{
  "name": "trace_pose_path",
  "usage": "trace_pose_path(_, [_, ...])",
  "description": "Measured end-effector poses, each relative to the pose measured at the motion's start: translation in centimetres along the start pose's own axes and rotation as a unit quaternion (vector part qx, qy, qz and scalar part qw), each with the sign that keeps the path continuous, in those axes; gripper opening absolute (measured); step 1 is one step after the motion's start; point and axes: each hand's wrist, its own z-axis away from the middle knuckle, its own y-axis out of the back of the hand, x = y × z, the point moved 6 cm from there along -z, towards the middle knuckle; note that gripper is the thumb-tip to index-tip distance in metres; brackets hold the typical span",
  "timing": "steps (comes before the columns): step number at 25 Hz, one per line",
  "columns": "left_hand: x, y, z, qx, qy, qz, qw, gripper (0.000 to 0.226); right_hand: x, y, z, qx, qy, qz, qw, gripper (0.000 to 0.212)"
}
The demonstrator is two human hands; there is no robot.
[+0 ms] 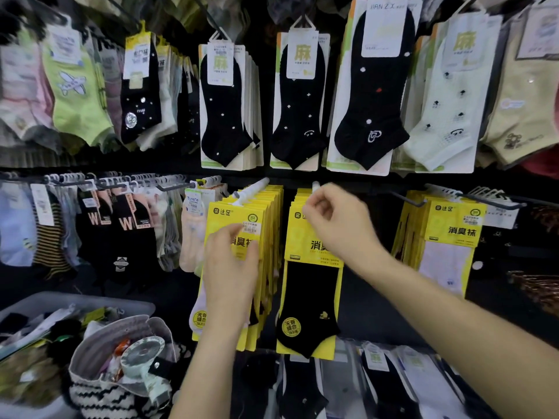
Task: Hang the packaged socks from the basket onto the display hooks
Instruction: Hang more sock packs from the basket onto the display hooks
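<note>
A yellow pack with a black ankle sock hangs at the centre of the middle row. My right hand pinches its top edge just below the white tip of a display hook. To the left, a thick stack of yellow packs hangs on another white hook. My left hand rests against the front pack of that stack, fingers pointing up and loosely spread. The grey basket with loose sock packs sits at the lower left.
A fabric bag holding a small fan stands in front of the basket. Black, cream and green socks fill the upper hooks. More yellow packs hang at the right, dark striped socks at the left, and further packs lie below.
</note>
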Motion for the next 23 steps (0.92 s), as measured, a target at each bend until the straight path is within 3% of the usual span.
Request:
trace_pose_path(2, [-2.1,1.7,-0.8,0.006,0.019,-0.028,0.999,0.041,-0.1,-4.5,2.8,-0.136,-0.059,-0.026,0.989,0.01])
trace_pose_path(4, [-3.8,2.2,-1.0,-0.043,0.021,-0.014,0.999,0.042,0.7,-9.0,5.6,-0.259,-0.143,-0.046,0.954,0.039])
trace_pose_path(7, [-5.5,1.4,0.0,-0.114,0.063,0.064,0.989,0.044,1.5,-13.1,7.6,-0.291,-0.205,-0.052,0.933,0.058])
trace_pose_path(11, [-6.4,0.7,0.5,-0.135,0.094,0.057,0.985,0.034,1.4,-15.0,7.4,-0.273,-0.217,-0.077,0.934,0.072])
trace_pose_path(14, [-6.2,1.1,0.3,-0.13,0.087,0.073,0.985,0.038,1.0,-13.8,7.9,-0.27,-0.209,-0.118,0.932,0.058])
trace_pose_path(17, [-4.3,1.6,0.1,-0.091,0.029,0.051,0.994,0.037,0.7,-10.9,9.5,-0.252,-0.155,-0.128,0.947,0.055])
trace_pose_path(19, [-3.0,1.4,0.5,-0.046,0.013,0.028,0.998,0.045,1.7,-7.7,10.1,-0.17,-0.145,-0.116,0.968,0.061])
trace_pose_path(21, [-1.7,0.9,1.4,-0.007,-0.003,-0.008,1.0,0.063,3.4,-4.4,10.0,-0.067,-0.143,-0.095,0.983,0.056])
trace_pose_path(23, [-0.5,0.0,2.0,0.001,-0.026,-0.056,0.998,0.07,5.3,-2.2,9.9,-0.012,-0.154,-0.064,0.986,0.051])
